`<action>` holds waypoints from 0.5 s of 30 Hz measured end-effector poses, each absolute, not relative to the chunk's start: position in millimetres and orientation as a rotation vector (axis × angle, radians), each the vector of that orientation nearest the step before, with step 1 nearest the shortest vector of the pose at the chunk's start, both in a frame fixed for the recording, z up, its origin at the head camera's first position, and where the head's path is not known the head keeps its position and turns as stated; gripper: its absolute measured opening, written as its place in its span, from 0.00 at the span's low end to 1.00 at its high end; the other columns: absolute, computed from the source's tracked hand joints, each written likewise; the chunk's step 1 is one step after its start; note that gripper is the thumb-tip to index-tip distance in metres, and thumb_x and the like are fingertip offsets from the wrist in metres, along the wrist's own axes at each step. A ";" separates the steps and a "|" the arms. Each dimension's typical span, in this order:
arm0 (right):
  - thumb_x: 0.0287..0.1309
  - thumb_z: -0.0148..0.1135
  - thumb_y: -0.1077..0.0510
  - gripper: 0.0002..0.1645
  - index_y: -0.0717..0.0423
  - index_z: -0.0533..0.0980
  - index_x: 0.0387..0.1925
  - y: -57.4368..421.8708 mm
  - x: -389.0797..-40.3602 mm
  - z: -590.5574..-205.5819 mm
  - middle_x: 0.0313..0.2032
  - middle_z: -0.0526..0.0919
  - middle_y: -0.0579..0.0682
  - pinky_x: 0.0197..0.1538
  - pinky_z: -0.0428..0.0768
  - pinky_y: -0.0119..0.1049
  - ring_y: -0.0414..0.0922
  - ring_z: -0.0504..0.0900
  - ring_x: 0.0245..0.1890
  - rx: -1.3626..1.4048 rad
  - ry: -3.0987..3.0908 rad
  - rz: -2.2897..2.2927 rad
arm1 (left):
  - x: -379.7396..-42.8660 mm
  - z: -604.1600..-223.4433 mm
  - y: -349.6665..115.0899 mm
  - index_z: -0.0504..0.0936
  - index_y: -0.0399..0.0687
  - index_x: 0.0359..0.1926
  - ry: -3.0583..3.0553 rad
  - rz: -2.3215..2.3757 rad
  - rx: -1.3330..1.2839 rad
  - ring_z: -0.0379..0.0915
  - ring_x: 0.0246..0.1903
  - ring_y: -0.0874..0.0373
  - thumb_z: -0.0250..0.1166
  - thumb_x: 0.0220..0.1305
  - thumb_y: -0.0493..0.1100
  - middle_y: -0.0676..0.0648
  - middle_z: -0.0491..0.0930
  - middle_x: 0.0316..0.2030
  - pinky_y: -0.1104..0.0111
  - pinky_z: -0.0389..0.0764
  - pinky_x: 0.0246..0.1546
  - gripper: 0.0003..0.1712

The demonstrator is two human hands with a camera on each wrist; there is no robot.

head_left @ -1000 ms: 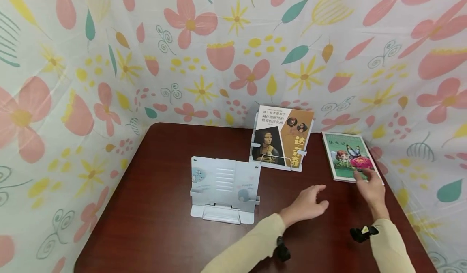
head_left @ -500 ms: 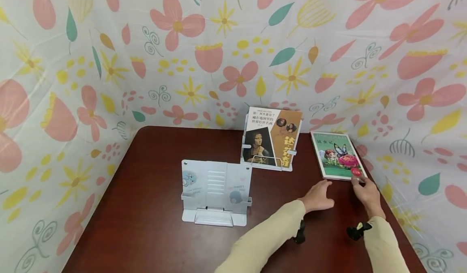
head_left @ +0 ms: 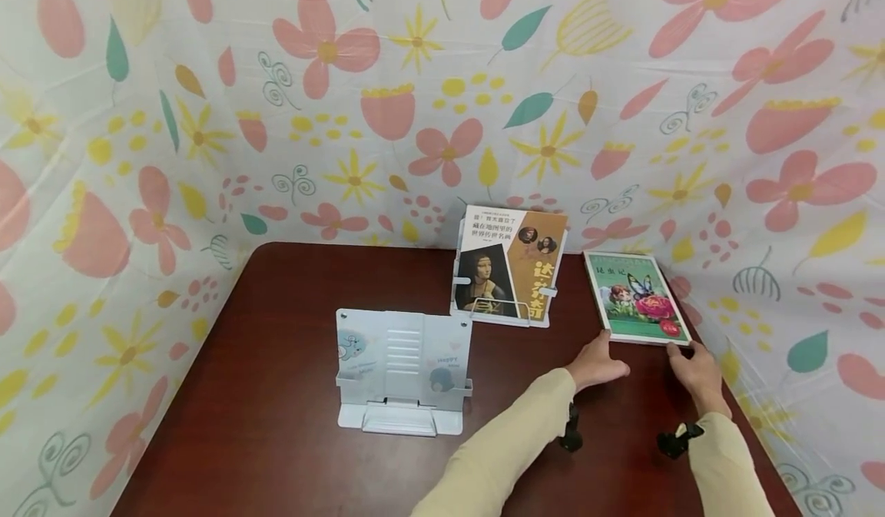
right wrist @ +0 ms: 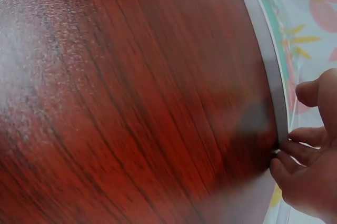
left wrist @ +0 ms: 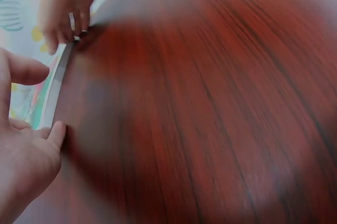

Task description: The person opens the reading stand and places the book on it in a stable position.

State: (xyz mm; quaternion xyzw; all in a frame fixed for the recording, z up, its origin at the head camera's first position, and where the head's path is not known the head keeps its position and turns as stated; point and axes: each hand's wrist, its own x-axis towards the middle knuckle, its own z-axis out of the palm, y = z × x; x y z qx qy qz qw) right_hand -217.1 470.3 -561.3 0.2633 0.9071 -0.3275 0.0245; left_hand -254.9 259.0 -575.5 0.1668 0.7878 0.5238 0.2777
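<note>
A green book (head_left: 632,290) with a butterfly and a pink flower on its cover lies flat at the right of the dark red table. Its near-left corner is touched by the fingers of my left hand (head_left: 598,360). At the near-right corner, the fingers of my right hand (head_left: 698,375) touch the edge. In the left wrist view, the left thumb is raised apart from the fingers of the left hand (left wrist: 26,163). Likewise, the right wrist view has the thumb of the right hand (right wrist: 313,168) standing off the book's page edge (right wrist: 268,55).
Left of the hands stands a white bookstand (head_left: 401,363) with nothing on it. Behind it, an orange and white book (head_left: 535,252) leans on a second white stand (head_left: 498,319). A flower-patterned cloth (head_left: 442,79) hangs round the back and sides of the table (head_left: 276,394).
The right hand has drawn back from over the green book's cover to its near-right corner. My left hand has moved right and up to the near-left corner. The head view has shifted slightly.
</note>
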 end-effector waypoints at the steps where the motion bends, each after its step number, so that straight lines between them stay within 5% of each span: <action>1: 0.76 0.36 0.43 0.46 0.80 0.46 0.73 470.5 -218.0 -561.1 0.69 0.52 0.84 0.71 0.56 0.67 0.77 0.53 0.70 0.808 2.814 -1.012 | -255.2 -574.3 257.7 0.55 0.63 0.79 2.101 1.429 0.424 0.58 0.74 0.62 0.67 0.61 0.45 0.60 0.58 0.77 0.63 0.73 0.65 0.48; 9: 0.74 0.40 0.41 0.45 0.82 0.56 0.67 479.5 -225.6 -550.4 0.64 0.62 0.83 0.67 0.63 0.64 0.76 0.64 0.63 0.816 2.858 -0.965 | -267.2 -571.6 253.1 0.71 0.55 0.70 2.045 1.700 0.221 0.75 0.61 0.61 0.67 0.60 0.40 0.54 0.77 0.63 0.64 0.79 0.54 0.36; 13: 0.73 0.43 0.44 0.42 0.84 0.62 0.62 484.1 -224.0 -543.0 0.60 0.65 0.83 0.61 0.70 0.62 0.76 0.68 0.58 0.775 2.838 -0.918 | -272.1 -576.2 253.7 0.80 0.52 0.59 2.123 1.835 0.053 0.79 0.48 0.61 0.66 0.63 0.39 0.55 0.84 0.44 0.66 0.81 0.48 0.22; 15: 0.72 0.45 0.46 0.41 0.86 0.64 0.60 486.1 -222.5 -540.4 0.50 0.74 0.82 0.54 0.79 0.54 0.66 0.79 0.46 0.750 2.774 -1.018 | -272.4 -578.4 252.2 0.81 0.52 0.55 2.163 1.857 -0.029 0.79 0.42 0.62 0.66 0.66 0.40 0.56 0.83 0.37 0.65 0.81 0.45 0.16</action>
